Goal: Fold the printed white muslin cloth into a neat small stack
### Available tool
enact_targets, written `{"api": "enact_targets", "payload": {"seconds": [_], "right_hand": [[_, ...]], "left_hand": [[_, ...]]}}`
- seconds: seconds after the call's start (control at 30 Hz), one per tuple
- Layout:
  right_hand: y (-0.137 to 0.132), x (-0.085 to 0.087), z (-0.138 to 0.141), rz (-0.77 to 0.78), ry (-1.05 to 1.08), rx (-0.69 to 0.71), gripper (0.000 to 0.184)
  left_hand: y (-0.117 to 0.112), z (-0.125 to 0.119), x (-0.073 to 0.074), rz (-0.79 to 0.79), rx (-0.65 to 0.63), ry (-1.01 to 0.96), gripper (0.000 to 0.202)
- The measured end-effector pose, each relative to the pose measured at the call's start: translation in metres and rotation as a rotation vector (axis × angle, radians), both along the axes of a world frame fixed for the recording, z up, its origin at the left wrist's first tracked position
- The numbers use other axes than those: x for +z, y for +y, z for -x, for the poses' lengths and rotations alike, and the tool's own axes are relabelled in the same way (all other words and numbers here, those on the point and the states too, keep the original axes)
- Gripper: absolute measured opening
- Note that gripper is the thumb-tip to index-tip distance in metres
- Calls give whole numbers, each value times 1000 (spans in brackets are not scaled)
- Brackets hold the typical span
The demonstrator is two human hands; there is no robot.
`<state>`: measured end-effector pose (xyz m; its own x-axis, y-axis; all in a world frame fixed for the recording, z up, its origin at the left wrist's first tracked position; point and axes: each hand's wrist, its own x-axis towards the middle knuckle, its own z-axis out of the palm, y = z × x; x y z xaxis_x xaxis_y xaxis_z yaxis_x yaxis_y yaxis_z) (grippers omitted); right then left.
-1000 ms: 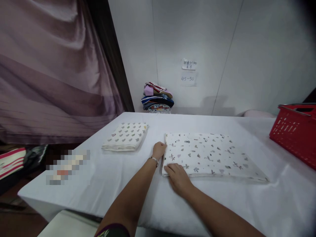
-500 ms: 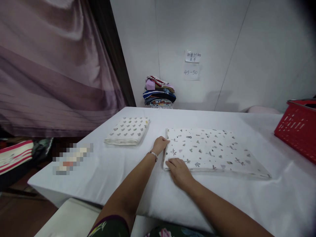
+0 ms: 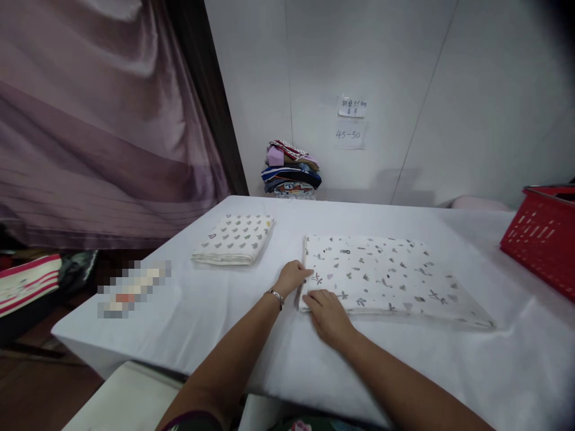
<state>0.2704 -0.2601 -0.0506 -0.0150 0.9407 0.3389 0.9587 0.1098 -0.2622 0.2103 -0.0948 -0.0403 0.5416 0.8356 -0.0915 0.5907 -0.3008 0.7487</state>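
A white folded cloth with small grey and brown prints lies flat in front of me, long side running left to right. My left hand, with a bracelet at the wrist, pinches its left edge between thumb and fingers. Close by, my right hand grips the near left corner, its fingers resting on top; the thumb is partly hidden. To the left sits a second folded cloth, smaller and cream, with rows of grey-green motifs. Neither hand touches it.
A white-covered table carries both cloths. At the right edge stands a red basket. A pile of folded textiles rises behind the far edge by the wall. A mauve curtain hangs at left; a white seat is below the table.
My left hand has slid along the cloth's left edge towards me, nearer my right hand. My right hand stays at the near corner. The view has shifted slightly.
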Motion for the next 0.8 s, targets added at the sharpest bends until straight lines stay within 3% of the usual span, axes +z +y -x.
{"api": "enact_targets", "payload": {"seconds": [0.47,0.8], "right_hand": [[1,-3,1,-23,-16,-5,36],[1,-3,3,-17,-13,-18,39]], "left_hand": [[4,5,-1,-4,58,62,14],[21,-23,2,-108,71,96,24]]}}
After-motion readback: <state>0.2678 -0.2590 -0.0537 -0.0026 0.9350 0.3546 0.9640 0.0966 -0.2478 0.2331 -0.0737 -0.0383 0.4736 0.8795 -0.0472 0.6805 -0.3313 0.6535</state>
